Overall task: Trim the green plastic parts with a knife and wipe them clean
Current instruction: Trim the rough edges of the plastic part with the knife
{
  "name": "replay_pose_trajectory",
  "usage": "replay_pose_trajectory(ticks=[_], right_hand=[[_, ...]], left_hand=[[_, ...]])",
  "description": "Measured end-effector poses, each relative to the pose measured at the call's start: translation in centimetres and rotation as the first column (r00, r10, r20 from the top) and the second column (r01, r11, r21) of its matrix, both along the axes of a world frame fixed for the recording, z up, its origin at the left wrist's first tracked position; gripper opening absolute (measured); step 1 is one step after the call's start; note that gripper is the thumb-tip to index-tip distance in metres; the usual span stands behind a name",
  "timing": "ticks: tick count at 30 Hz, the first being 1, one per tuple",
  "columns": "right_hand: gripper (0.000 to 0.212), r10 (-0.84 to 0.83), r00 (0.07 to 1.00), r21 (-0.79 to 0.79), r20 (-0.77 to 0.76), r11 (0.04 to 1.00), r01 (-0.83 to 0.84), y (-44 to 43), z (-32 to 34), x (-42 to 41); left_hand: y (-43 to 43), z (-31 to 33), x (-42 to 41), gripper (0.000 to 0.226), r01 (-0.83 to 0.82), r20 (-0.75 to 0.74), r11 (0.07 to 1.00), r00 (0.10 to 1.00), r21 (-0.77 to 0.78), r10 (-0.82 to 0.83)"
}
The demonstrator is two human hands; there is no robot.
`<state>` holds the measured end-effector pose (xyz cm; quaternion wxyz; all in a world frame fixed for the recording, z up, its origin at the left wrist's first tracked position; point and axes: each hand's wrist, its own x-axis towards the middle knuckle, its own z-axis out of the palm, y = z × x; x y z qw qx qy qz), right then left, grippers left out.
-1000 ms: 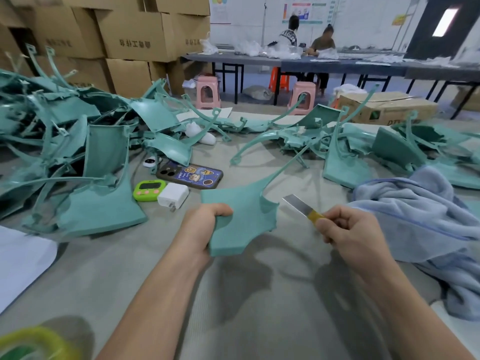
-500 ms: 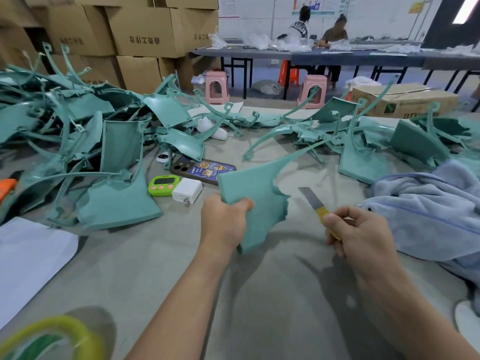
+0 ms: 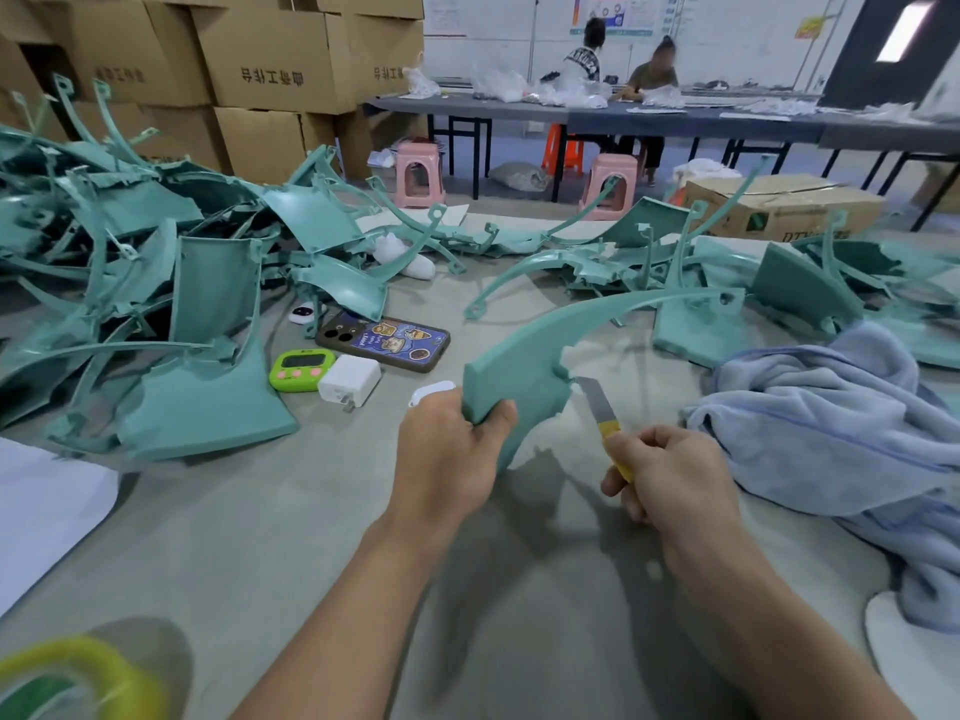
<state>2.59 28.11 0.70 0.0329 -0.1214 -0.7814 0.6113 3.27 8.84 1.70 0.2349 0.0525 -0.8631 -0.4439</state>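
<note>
My left hand point(image 3: 447, 454) grips a green plastic part point(image 3: 524, 366) by its wide lower end, holding it up over the grey table point(image 3: 270, 537); its thin curved arm sweeps up and right. My right hand point(image 3: 670, 475) holds a yellow-handled knife point(image 3: 597, 405), and the blade tip touches the part's jagged right edge. A light blue towel point(image 3: 831, 418) lies crumpled just right of my right hand. Piles of green parts lie at the left point(image 3: 130, 283) and at the back right point(image 3: 753, 283).
A phone point(image 3: 387, 343), a green timer point(image 3: 298, 368) and a white charger point(image 3: 348, 381) lie left of the held part. White paper point(image 3: 41, 506) and a yellow tape roll point(image 3: 78, 678) sit at the near left. Cardboard boxes, pink stools and two seated people are beyond.
My left hand has turned the part more upright and raised it. The knife has moved in until its tip meets the jagged edge.
</note>
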Motion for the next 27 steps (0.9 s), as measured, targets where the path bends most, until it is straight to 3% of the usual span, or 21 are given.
replay_pose_trajectory(ticks=[4, 6, 10, 14, 18, 19, 21, 24, 27], right_hand=[[0.026, 0.008, 0.990, -0.170, -0.139, 0.985, -0.032, -0.7, 0.7, 0.6], [0.024, 0.052, 0.990, -0.215, -0.133, 0.973, -0.080, -1.4, 0.7, 0.6], [0.025, 0.028, 0.999, -0.129, -0.027, 0.991, -0.031, -0.9, 0.5, 0.0], [0.024, 0.057, 0.993, -0.267, -0.102, 0.960, -0.083, -1.0, 0.5, 0.3], [0.027, -0.004, 0.999, -0.051, -0.039, 0.999, 0.002, -0.5, -0.4, -0.8], [0.028, -0.038, 0.997, -0.043, -0.061, 0.998, 0.035, -0.1, -0.5, -0.9], [0.029, -0.065, 0.986, -0.148, -0.152, 0.988, 0.043, 0.6, -0.2, -0.8], [0.028, 0.019, 0.953, -0.241, -0.301, 0.966, -0.096, 1.2, 0.7, -0.2], [0.023, 0.199, 0.918, -0.141, -0.343, 0.955, -0.260, 1.9, 1.5, 0.0]], left_hand=[[0.1, 0.1, 0.1, 0.049, 0.006, -0.001, 1.000, 1.000, -0.011, -0.006], [0.2, 0.0, 0.3, 0.052, 0.007, -0.008, 0.999, 1.000, -0.036, -0.007], [0.1, 0.1, 0.1, 0.048, 0.001, 0.007, 0.999, 1.000, -0.039, -0.001], [0.1, 0.1, 0.0, 0.051, -0.006, -0.004, 0.999, 1.000, -0.042, 0.006], [0.0, -0.2, -0.1, 0.043, -0.022, 0.010, 0.998, 1.000, -0.059, 0.022], [0.0, -0.2, -0.1, 0.038, -0.027, 0.029, 1.000, 0.999, -0.003, 0.027], [0.0, 0.2, -0.3, 0.026, -0.062, 0.096, 0.964, 0.995, 0.257, 0.038], [-0.1, 0.9, -0.5, 0.003, -0.110, 0.211, 0.718, 0.976, 0.688, -0.052], [-0.9, 1.4, -0.1, 0.018, -0.145, 0.275, 0.491, 0.940, 0.859, -0.203]])
